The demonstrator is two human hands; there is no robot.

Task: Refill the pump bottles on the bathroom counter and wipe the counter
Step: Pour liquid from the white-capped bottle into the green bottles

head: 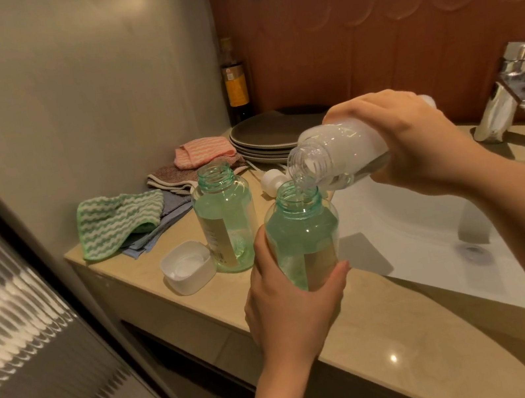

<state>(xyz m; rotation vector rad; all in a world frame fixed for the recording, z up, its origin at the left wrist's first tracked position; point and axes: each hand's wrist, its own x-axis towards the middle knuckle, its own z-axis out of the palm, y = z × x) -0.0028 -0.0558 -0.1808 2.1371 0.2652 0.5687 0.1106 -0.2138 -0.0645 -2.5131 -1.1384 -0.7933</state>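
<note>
Green-tinted, the near pump bottle [302, 237] was at the worktop's [381, 335] near edge, just left of the basin [415, 225], with the left hand [292, 305] curled round its lower half. The right hand [418, 141] gripped a clear refill bottle [340, 151], tilted so its neck sat over the near pump bottle's open mouth. A second pump bottle [226, 218] stood uncapped just left, beside a white cap [188, 266]. Folded cloths [119, 222] and stacked plates [271, 138] lay farther back.

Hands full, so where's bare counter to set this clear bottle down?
Bare counter runs along the front edge, bordering the basin, right of your left hand. A smaller patch lies between green cloth and white cap. Crowded behind: other cloths, plates, the second green bottle.
</note>
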